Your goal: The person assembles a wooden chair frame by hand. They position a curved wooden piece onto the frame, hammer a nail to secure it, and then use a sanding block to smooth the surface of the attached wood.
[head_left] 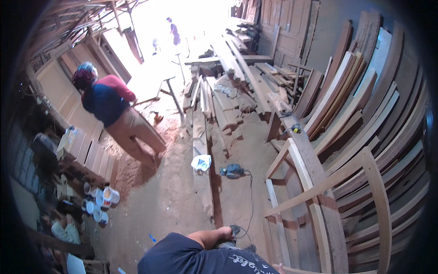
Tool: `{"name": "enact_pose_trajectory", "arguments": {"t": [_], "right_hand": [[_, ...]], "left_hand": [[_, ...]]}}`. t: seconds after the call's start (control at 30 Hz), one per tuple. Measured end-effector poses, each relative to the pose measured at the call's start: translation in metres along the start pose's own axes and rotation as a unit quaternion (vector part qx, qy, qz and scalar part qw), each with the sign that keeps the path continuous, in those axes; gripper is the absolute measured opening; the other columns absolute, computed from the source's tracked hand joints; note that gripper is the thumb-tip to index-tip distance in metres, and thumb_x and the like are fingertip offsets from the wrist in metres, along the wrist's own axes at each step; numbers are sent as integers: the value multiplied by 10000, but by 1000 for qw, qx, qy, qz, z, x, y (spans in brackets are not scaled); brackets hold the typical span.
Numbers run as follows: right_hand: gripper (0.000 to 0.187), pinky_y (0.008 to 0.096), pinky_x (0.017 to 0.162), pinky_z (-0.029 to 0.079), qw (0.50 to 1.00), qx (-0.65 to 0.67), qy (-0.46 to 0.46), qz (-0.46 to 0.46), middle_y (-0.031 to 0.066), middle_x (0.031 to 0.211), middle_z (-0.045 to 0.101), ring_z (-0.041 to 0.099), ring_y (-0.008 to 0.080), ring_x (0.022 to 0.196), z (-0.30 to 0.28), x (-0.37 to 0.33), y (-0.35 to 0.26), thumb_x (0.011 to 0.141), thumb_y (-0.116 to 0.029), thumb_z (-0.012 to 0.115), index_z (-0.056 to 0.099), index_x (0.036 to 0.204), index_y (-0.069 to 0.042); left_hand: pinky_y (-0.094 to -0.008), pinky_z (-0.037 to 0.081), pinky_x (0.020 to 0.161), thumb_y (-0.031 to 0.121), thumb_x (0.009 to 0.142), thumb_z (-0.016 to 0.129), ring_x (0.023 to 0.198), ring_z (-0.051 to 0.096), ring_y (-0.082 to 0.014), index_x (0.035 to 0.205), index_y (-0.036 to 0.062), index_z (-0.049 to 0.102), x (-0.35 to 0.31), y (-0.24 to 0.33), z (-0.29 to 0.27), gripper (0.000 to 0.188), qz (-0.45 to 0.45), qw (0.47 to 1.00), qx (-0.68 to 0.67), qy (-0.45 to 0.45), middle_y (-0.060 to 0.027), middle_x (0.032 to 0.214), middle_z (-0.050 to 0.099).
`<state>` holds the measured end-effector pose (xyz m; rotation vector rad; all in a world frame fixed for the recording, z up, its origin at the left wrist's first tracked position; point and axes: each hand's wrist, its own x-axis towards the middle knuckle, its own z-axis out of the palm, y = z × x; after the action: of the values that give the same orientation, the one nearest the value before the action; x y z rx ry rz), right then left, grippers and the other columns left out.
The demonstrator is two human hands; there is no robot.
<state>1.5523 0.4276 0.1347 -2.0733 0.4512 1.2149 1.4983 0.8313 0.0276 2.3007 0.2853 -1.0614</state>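
Note:
My left arm reaches across below my dark printed shirt. My left hand [223,233] is closed beside a small dark object [235,230]; what its fingers hold is hidden. A thin cord loops past it toward a dark blue corded power tool [232,171] on the ground. At the lower edge, only a little of my right hand [279,269] shows, closed around the near end of a pale wooden frame [377,196]. The frame's joined bars slant up at the right, over a long plank bench [326,208].
Curved boards [365,105] lean along the right wall. Loose planks [223,109] pile up ahead, and a long beam [200,187] with a white bag [201,162] lies mid-floor. Someone in a red-and-blue top [108,100] stands at left, beyond white buckets [107,196]. A yellow-black tape measure [295,128] rests on the bench.

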Motion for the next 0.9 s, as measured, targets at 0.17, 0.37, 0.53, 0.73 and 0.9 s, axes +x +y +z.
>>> {"name": "enact_pose_trajectory", "arguments": {"t": [0.17, 0.37, 0.53, 0.73, 0.9], "right_hand": [[339, 332, 629, 516, 999, 37, 21, -28, 60, 770, 707, 640, 139, 689, 21, -5, -27, 941, -361, 752, 727, 964, -24], [344, 336, 637, 521, 996, 52, 29, -71, 72, 809, 715, 643, 147, 713, 50, -3, -64, 945, -363, 743, 727, 1018, -27], [354, 340, 644, 524, 993, 55, 30, -102, 81, 842, 722, 645, 153, 733, 68, 0, -87, 949, -364, 735, 727, 1064, -29], [372, 345, 652, 528, 990, 36, 10, -134, 92, 881, 731, 647, 161, 758, 85, 12, -91, 954, -366, 726, 727, 1118, -32], [392, 349, 658, 532, 977, 8, -27, -209, 102, 913, 738, 650, 167, 778, 97, 27, -80, 958, -368, 719, 727, 1163, -35]], "left_hand": [[-505, 534, 952, 738, 920, 515, 1118, 666, -421, 1060, 32, 761, -1, -8, -80, 761, 43, 996, 73, -23, -242, 1174, 704], [-506, 502, 1009, 854, 896, 382, 1172, 638, -418, 1080, 44, 759, 12, -56, -166, 912, -54, 998, -22, 36, -239, 1192, 699], [-483, 533, 972, 738, 909, 497, 1130, 678, -377, 1110, 72, 755, 12, -101, -176, 742, -63, 997, 37, 21, -192, 1170, 724], [-455, 487, 1041, 960, 800, 339, 1223, 627, -388, 1219, 5, 706, -18, -70, -142, 1105, -138, 984, -89, -72, -261, 1273, 666], [-451, 484, 1033, 980, 794, 289, 1180, 644, -380, 1187, -66, 708, -23, -17, -116, 1193, -44, 983, -171, -40, -266, 1192, 690]]}}
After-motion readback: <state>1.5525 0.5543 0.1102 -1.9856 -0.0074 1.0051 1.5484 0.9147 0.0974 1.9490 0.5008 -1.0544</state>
